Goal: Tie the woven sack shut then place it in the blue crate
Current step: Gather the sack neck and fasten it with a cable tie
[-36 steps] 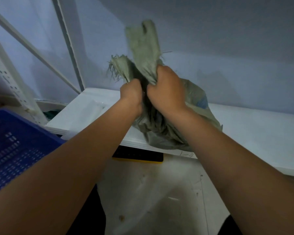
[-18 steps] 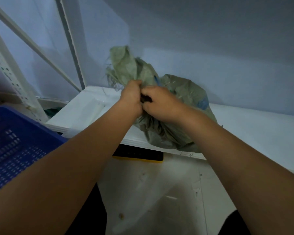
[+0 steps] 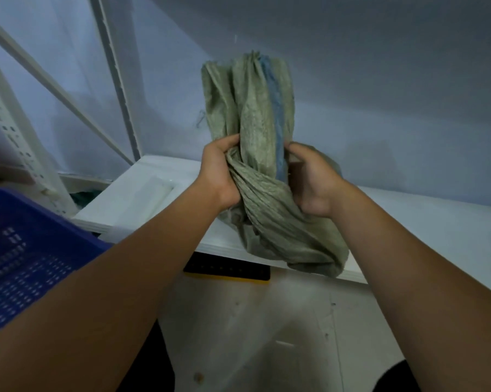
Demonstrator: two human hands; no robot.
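Now both hands grip the woven sack (image 3: 267, 205) at its twisted neck, on the white shelf (image 3: 425, 222).

Half a second ago the hands were pressed together over a low, crumpled neck; here they sit apart on either side of it, and the loose top stands upright above them as a tall bunched column with a blue stripe. The left hand (image 3: 219, 176) has its fingers curled round the twisted fabric. The right hand (image 3: 313, 182) clasps the other side, though its fingertips seem hidden behind the cloth. The sack's body rests at the shelf's front edge, slightly overhanging it, well apart from the blue crate (image 3: 26, 250) at lower left.
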